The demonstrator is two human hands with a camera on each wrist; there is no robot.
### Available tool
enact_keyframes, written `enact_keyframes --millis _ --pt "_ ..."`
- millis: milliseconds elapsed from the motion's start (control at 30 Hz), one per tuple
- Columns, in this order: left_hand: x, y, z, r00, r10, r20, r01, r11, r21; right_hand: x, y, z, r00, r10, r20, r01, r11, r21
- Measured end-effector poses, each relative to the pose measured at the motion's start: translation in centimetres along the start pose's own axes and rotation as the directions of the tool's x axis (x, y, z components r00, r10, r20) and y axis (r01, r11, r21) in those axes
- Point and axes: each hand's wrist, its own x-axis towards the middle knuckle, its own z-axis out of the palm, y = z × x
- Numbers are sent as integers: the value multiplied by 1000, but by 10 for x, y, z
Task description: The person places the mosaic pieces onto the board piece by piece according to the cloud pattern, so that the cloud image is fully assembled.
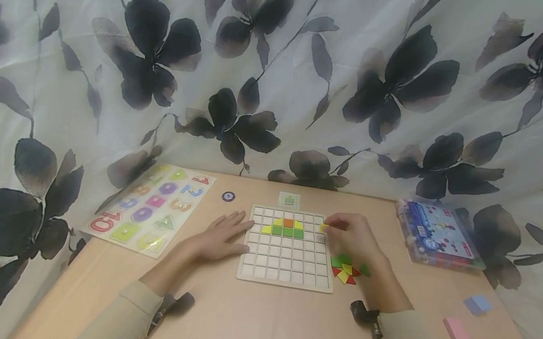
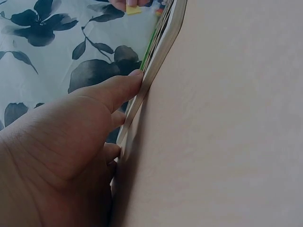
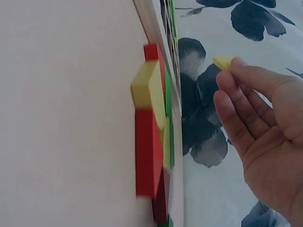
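Yellow tile (image 1: 324,227), small and flat, is pinched at the fingertips of the right hand (image 1: 353,239), just over the right edge of the white grid board (image 1: 285,270), level with the coloured row. Nearer than the board, bare tabletop (image 1: 260,323) runs to the front edge, crossed only by the two forearms. Just right of the board's lower half lies a loose pile of red, green and yellow pieces (image 1: 348,268), under the right wrist. The left hand (image 1: 220,236) lies flat, fingers straight, their tips touching the board's left edge and gripping nothing. Well left of the board sits a number puzzle (image 1: 150,207); well right, a clear plastic box (image 1: 436,235). Beyond the board's far edge lies a small card (image 1: 289,199), close to the flowered curtain.
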Motion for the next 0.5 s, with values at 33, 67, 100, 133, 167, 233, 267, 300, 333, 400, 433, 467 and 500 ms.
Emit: enact_keyframes --millis 33,67,100,133,167,233,267,300,333,400,433,467,500 --pt "0 0 0 1000 -1 0 1 1000 2 1 -1 2 1000 3 -2 -3 1000 11" --pt "0 1 -1 1000 1 -2 -1 1000 -1 1 -3 3 1000 4 -1 -4 1000 14" --pt "-1 1 -1 1000 1 -2 -1 1000 -3 1 -4 5 1000 7 0 -7 1000 16" --pt "-1 1 -1 1000 2 -4 -2 1000 -5 2 -5 6 1000 6 2 -6 1000 15" --pt "-1 2 -1 1000 3 -4 -3 1000 -6 2 -5 8 1000 2 3 -2 1000 15" --pt "-1 2 -1 1000 3 -5 -3 1000 -6 4 -6 11 999 -34 6 34 999 -12" --pt "-1 2 -1 1000 4 -5 -4 1000 -9 5 -5 13 998 -60 7 61 998 -33" --pt "-1 2 -1 1000 1 -3 -1 1000 -8 7 -5 15 996 -85 8 85 995 -50" --pt "-1 2 -1 1000 -2 -1 2 1000 -8 8 -4 17 994 -112 8 112 991 -67" --pt "-1 1 -1 1000 -8 2 8 1000 -6 10 -3 20 987 -162 19 163 982 -96" --pt "-1 1 -1 1000 -10 2 10 1000 -8 11 -2 21 983 -184 26 185 977 -104" --pt "-1 1 -1 1000 -8 0 8 1000 -10 11 -1 23 981 -193 33 195 975 -109" --pt "-1 1 -1 1000 -9 0 9 1000 -9 12 -1 24 979 -199 43 203 973 -109"
